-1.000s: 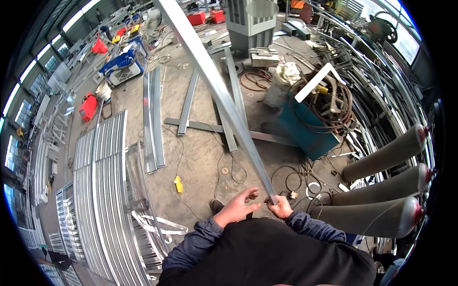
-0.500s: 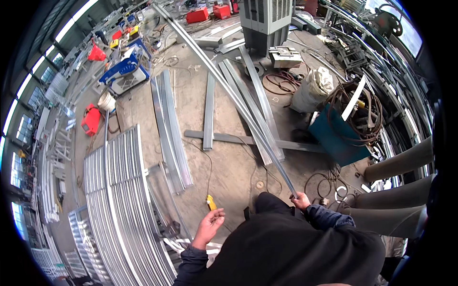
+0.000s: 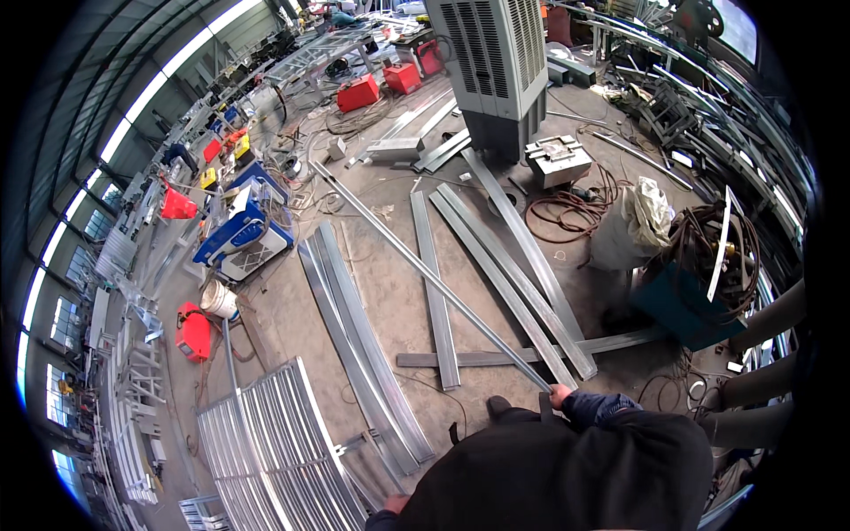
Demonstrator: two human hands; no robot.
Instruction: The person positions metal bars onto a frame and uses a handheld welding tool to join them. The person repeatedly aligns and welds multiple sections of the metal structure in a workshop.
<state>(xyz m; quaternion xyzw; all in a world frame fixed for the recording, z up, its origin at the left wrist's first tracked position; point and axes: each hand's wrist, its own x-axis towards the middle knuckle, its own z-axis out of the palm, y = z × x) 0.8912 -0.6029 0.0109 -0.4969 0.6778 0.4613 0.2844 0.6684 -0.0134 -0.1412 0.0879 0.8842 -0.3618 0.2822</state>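
My right hand (image 3: 560,396) is closed around the near end of a long, thin metal tube (image 3: 428,274). The tube slants away to the far left, over the steel profiles on the floor. Low in the picture, beside my dark clothing, a small part of my left hand (image 3: 396,503) shows; its fingers are hidden. Close to it stands a rack-like panel of shiny metal bars (image 3: 266,442). Several galvanized steel profiles (image 3: 363,345) lie on the floor ahead, some across a crosswise bar (image 3: 478,357).
A tall grey air cooler (image 3: 491,62) stands ahead. To the right are a white sack (image 3: 633,226), a teal bin (image 3: 686,305) with coiled hoses, and thick pipes (image 3: 753,389). On the left, a blue-and-white machine (image 3: 246,232), a white bucket (image 3: 219,301) and a red case (image 3: 192,333).
My view has shifted, showing more of the far floor. My left hand, earlier raised with fingers visible, is now low and mostly hidden. My right hand still holds the tube.
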